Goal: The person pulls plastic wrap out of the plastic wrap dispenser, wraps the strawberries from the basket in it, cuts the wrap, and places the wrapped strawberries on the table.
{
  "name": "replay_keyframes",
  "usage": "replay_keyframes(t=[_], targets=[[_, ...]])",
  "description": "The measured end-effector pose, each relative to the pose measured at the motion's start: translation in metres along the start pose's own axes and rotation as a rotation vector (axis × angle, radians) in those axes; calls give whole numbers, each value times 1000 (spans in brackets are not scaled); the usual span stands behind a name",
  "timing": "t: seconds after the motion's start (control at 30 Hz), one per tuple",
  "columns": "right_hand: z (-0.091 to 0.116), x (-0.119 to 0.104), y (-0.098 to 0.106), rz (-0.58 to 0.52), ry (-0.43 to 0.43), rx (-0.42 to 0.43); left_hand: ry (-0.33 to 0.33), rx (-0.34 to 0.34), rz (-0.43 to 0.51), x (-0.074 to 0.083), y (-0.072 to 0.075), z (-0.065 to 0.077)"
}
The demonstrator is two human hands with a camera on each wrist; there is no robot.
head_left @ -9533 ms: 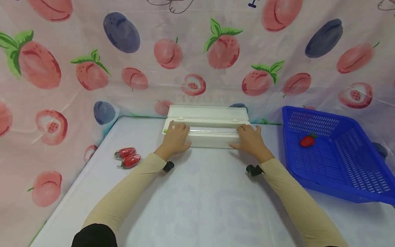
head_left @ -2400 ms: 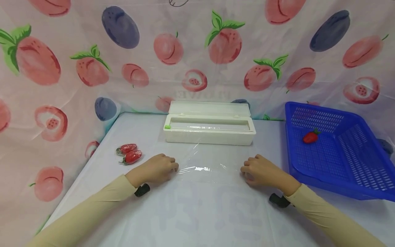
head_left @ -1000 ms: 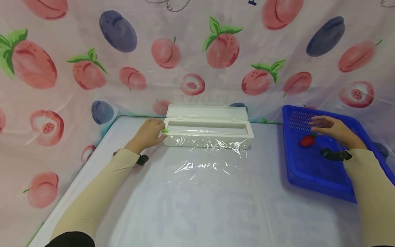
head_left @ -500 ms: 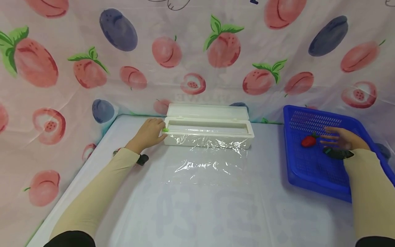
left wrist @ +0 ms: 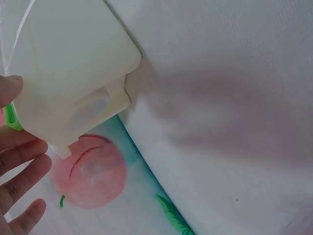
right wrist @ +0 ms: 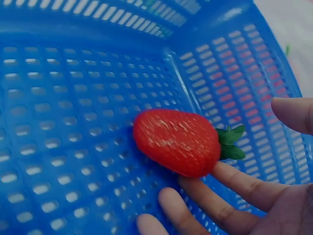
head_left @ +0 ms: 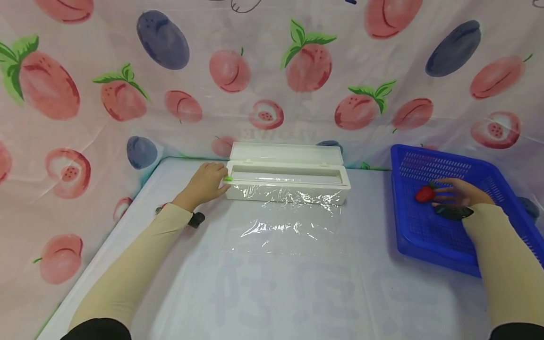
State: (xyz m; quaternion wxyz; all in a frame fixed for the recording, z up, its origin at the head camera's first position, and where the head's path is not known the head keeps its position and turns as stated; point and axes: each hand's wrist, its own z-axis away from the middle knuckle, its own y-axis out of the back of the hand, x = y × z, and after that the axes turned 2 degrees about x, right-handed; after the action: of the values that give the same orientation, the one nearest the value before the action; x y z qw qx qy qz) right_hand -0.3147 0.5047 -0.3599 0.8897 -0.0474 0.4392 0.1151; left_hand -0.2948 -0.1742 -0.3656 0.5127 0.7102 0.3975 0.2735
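Observation:
My right hand (head_left: 461, 192) reaches into the blue basket (head_left: 433, 257) beside a red strawberry (right wrist: 176, 142) with green leaves. In the right wrist view its straight fingers (right wrist: 220, 203) meet the strawberry's lower side, and the thumb stands apart. My left hand (head_left: 206, 183) grips the left end of a white cling film dispenser (head_left: 293, 193) at the green slider (left wrist: 12, 117), thumb on one side, index finger on the other. The dispenser's lid (head_left: 284, 153) is raised. Clear cling film (head_left: 280, 229) runs down its front and lies over the table.
Wrapped red fruit (head_left: 159, 209) is almost wholly hidden behind the left forearm. The white-covered table (head_left: 297, 297) meets a fruit-printed cloth (head_left: 263, 71) at the back and left. The basket's raised walls surround the right hand.
Both hands have let go of the pulled-out film. The left has moved to the dispenser's left end; the right has gone into the basket and, most recently, moved left against the strawberry.

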Motion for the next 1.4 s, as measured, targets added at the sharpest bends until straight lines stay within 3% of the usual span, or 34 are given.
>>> replay_keyframes(t=[0.37,0.5,0.9,1.23,1.3,1.4], targets=[[-13,-3,-25,11,19,-25,7,-14,-8,1,1,-1],[-22,-6,-37,24,-5,-56,8,-15,-11,1,0,0],[-36,-13,-55,-89,-100,-109,9,-15,-11,0,0,0],[-32,-10,-53,-86,-5,-86,1,8,-11,-1,-2,1],[-30,-11,-51,-117,18,-116,-2,9,-12,-1,-1,1],[-25,-14,-46,-213,75,-273,-5,10,-12,0,-1,1]])
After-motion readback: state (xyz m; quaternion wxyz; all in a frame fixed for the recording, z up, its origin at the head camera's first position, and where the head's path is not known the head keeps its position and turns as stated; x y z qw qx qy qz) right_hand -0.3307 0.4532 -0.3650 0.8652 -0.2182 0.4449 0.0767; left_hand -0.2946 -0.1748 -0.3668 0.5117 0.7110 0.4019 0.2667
